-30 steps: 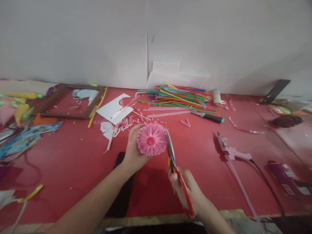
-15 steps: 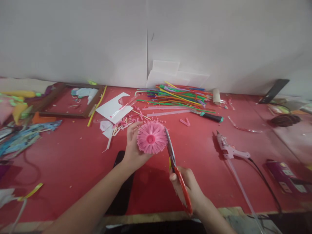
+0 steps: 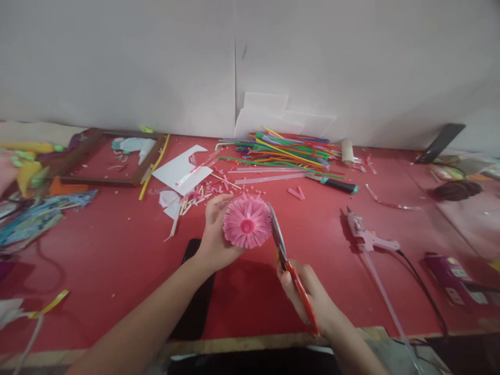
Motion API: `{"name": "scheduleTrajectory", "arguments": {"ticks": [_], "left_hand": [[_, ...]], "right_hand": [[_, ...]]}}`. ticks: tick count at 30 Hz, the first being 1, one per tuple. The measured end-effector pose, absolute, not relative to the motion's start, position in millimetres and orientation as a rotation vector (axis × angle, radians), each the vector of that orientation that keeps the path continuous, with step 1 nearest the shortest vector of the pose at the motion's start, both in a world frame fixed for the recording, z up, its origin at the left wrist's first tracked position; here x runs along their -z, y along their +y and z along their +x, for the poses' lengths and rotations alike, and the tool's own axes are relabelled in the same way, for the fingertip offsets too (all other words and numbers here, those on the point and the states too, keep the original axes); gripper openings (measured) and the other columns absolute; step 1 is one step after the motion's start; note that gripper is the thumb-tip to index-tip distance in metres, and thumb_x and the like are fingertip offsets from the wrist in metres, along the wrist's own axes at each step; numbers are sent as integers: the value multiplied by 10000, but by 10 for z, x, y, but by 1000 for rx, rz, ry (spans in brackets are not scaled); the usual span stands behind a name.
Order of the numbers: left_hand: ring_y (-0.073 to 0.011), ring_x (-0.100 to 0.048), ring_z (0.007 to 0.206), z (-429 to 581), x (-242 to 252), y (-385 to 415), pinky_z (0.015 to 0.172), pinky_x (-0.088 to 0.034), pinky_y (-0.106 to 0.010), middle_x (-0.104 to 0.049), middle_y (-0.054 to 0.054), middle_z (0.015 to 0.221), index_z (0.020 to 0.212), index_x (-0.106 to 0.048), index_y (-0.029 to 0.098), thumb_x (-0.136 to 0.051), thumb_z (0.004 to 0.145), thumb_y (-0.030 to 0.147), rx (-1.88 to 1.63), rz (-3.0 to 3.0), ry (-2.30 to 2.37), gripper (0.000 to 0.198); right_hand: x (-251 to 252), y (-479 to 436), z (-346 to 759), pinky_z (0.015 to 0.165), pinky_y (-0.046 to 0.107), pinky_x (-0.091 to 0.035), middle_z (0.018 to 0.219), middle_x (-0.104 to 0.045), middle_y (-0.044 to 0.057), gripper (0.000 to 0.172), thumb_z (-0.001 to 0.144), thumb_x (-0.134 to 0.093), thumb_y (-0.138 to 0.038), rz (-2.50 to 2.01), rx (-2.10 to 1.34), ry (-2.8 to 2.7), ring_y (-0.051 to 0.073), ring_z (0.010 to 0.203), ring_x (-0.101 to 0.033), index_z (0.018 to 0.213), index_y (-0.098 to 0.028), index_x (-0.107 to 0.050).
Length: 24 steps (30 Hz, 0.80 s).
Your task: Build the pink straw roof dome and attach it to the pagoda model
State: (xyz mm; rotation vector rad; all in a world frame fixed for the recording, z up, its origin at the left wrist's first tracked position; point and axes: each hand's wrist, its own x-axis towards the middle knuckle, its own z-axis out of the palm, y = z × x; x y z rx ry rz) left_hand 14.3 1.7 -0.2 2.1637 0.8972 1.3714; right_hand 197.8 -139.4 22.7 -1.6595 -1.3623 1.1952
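Observation:
A round pink paper flower with fringed petals and a darker centre faces me above the table. My left hand is closed on it from behind and the left, so some fingers are hidden. My right hand grips red-handled scissors. Their blades point up and away, along the flower's right edge; whether they touch the petals I cannot tell. Pink offcuts and thin sticks lie beyond the left hand, beside cut white card.
Colourful pipe cleaners lie by the wall, near a box cutter and a cardboard tube. A corded hot glue gun rests on the right. A brown frame is at back left; a black phone-like slab lies beneath my left forearm.
The flower and left hand have shifted slightly right. My right hand and the scissors have also moved a little right.

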Motion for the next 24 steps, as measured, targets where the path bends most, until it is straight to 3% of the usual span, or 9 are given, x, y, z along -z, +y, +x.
{"name": "scheduleTrajectory", "arguments": {"ticks": [7,14,19,24], "left_hand": [[-367,-425,1279,124,21,30,1009,-505,-570,-339,-109,1328,1125,-506,262,-793,647,310,-1312,2239,882,560],[-356,-448,1251,137,37,19,997,-520,-550,-333,-97,1332,1134,-499,263,-800,614,276,-1302,2209,910,601],[-351,-451,1244,149,21,22,998,-509,-561,-362,-115,1306,1107,-512,270,-764,672,332,-1320,2195,904,507],[-328,-485,1192,156,23,24,949,-537,-540,-369,-118,1291,1137,-511,269,-789,678,359,-1330,2183,892,544]], "right_hand": [[-229,-1422,1989,508,233,-266,652,-358,-23,543,922,-374,-678,-1684,-1225,-1383,105,597,-327,681,-195,-426],[-203,-1442,1996,500,227,-281,647,-383,-18,545,924,-392,-674,-1673,-1196,-1370,106,596,-350,683,-189,-455],[-218,-1414,1992,498,228,-252,628,-345,-35,559,925,-373,-685,-1658,-1230,-1385,90,575,-302,673,-189,-420],[-255,-1397,1964,484,235,-261,608,-355,-33,592,913,-336,-730,-1647,-1232,-1362,93,548,-316,663,-199,-415]]}}
